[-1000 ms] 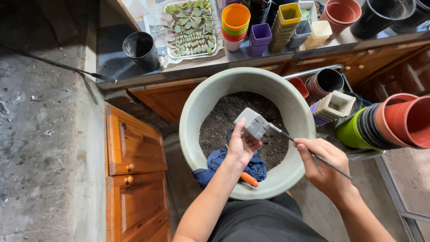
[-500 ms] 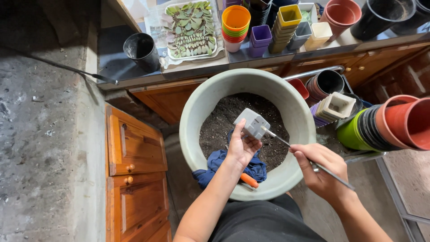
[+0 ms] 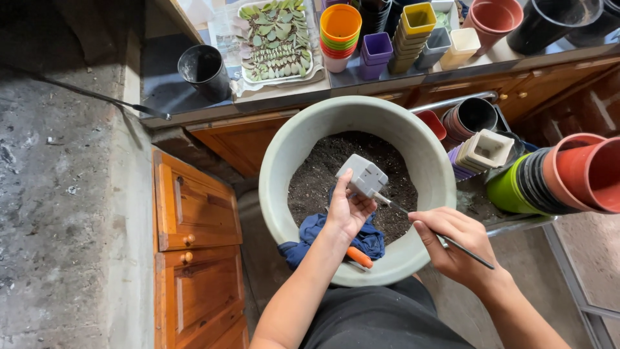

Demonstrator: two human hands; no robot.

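Small grey pot point(image 3: 363, 175) gripped, left hand point(image 3: 349, 210) raised.

We are at a home potting bench: stacked plastic pots point(image 3: 340, 29) line the dark worktop point(image 3: 161, 90) beside a tray of succulent cuttings point(image 3: 276, 40). Below its front edge sit a soil-filled basin point(image 3: 284, 155), wooden drawers point(image 3: 194, 207) and terracotta pots point(image 3: 584, 171).
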